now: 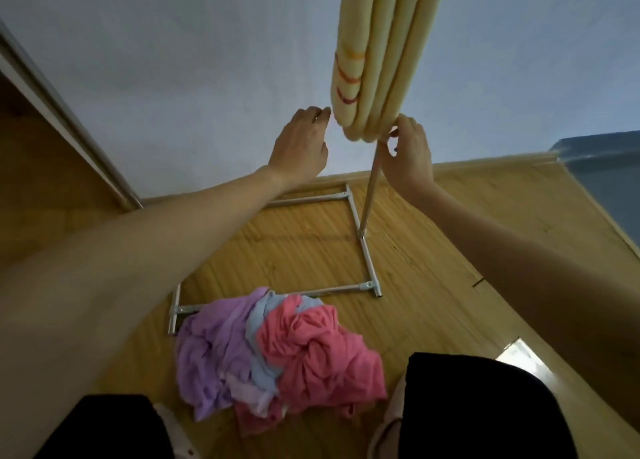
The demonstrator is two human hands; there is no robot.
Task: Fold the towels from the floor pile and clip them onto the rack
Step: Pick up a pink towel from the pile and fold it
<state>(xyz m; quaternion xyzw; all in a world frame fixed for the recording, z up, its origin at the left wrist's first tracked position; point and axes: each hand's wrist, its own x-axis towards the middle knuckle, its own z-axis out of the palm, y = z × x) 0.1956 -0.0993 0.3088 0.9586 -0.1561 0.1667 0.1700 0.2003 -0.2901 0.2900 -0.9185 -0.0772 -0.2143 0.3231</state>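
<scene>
While the left hand [299, 143] reaches up with relaxed, nearly straight fingers just left of the folded yellow towel [375, 57] hanging on the rack [370, 188], the right hand [408, 154] pinches its lower right edge — the towel pile [277, 358] lies well below both hands.

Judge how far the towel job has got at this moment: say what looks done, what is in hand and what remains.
Done: a folded yellow towel already hangs from the rack. In hand: the left hand touches its lower edge with fairly straight fingers, and the right hand curls at its bottom edge beside the upright pole; no clip is visible. Left: the floor pile of purple, blue and pink towels lies unfolded.
</scene>
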